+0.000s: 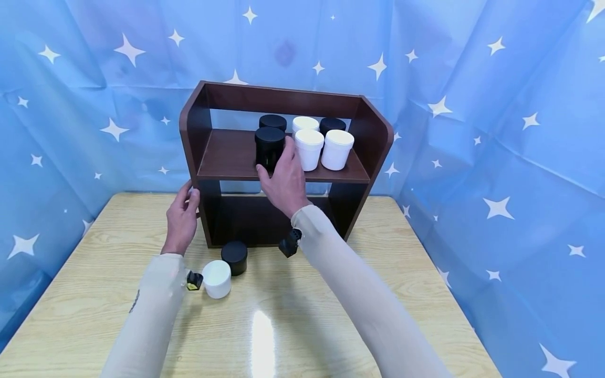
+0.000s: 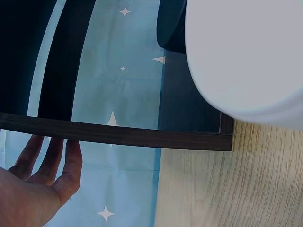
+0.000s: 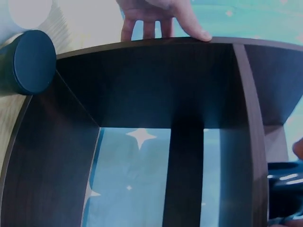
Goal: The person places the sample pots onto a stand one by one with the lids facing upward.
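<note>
My right hand (image 1: 285,181) grips a black lidded jar (image 1: 269,147) at the front of the upper shelf, thumb on one side and fingers on the other. Only part of that jar (image 3: 285,191) shows in the right wrist view. My left hand (image 1: 183,218) touches the left side panel of the dark brown shelf unit (image 1: 189,128). Its thumb lies on the panel's front edge, while the other fingertips (image 2: 73,146) rest along the outer face. Behind the gripped jar stands another black jar (image 1: 272,122). Close to my right fingers is a white jar (image 1: 309,152).
Farther right on the upper shelf are another front white jar (image 1: 337,152), a rear white jar (image 1: 304,123) and a rear black jar (image 1: 332,124). On the wooden table (image 1: 378,315), a white jar (image 1: 217,281) and a black jar (image 1: 235,256) stand before the unit's lower left.
</note>
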A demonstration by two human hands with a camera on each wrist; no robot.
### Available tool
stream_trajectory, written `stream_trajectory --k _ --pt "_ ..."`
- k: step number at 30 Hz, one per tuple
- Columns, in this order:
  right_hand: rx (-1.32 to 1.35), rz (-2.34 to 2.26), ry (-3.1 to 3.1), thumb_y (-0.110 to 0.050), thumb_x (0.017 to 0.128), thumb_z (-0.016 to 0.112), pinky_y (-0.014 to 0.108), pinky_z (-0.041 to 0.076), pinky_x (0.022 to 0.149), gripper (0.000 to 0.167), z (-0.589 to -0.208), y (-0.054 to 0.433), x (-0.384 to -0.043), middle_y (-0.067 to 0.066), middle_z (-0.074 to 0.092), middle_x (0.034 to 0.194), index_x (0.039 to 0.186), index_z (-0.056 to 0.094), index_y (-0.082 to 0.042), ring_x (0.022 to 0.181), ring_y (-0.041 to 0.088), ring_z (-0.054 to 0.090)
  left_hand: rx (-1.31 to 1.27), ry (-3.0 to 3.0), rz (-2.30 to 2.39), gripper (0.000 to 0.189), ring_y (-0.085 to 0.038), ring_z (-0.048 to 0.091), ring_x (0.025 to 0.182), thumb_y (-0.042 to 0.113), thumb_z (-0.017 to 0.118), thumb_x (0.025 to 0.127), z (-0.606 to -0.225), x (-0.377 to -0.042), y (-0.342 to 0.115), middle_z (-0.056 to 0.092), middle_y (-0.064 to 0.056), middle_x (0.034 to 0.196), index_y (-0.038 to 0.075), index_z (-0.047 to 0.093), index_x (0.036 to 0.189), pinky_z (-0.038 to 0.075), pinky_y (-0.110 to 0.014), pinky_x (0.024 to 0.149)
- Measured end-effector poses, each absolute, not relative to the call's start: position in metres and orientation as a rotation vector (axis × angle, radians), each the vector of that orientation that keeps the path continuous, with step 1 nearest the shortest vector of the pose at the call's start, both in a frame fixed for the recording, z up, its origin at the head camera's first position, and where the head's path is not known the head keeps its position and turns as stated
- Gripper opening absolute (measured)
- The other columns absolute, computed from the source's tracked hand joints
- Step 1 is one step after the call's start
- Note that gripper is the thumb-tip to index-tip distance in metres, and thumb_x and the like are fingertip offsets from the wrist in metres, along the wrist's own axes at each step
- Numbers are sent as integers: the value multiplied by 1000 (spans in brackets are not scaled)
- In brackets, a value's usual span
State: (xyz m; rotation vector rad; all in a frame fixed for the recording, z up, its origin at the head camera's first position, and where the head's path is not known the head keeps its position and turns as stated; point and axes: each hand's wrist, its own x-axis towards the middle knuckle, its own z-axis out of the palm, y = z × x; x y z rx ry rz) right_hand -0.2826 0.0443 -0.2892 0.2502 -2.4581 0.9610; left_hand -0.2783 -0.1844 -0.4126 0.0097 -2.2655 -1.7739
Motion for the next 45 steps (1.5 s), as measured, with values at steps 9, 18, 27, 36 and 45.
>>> stream_trajectory --k 9,18,27,36,45 --pt "312 927 -2413 -31 94 69 40 41 119 78 -291 51 -268 17 40 156 154 27 -3 141 28 48 18 -2275 -1775 59 -34 41 142 60 33 103 -414 -278 -185 36 -9 162 41 25 158 40 -60 116" --pt "515 926 -2298 -24 93 72 38 50 111 73 -311 60 -259 21 44 149 149 33 3 133 30 52 18 -2266 -1779 58 -34 41 141 59 33 103 -413 -278 -184 37 -8 162 41 27 158 40 -60 116" --pt "691 1012 -2119 -16 93 72 33 54 106 61 -344 65 -253 22 52 141 141 43 5 131 29 56 9 -2261 -1777 57 -34 42 140 59 33 104 -413 -278 -184 38 -9 161 40 27 158 40 -61 115" --pt "795 867 -2187 -18 93 72 29 53 106 61 -373 63 -239 17 51 144 142 42 1 127 26 59 15 -2261 -1765 57 -34 42 140 59 33 104 -411 -278 -183 38 -9 160 41 27 158 40 -61 115" --pt "841 951 -2317 -19 91 75 29 54 104 63 -400 59 -229 15 53 143 143 43 -1 126 25 60 3 -2257 -1762 58 -34 43 140 59 33 104 -412 -278 -183 39 -11 160 39 27 158 40 -62 115"
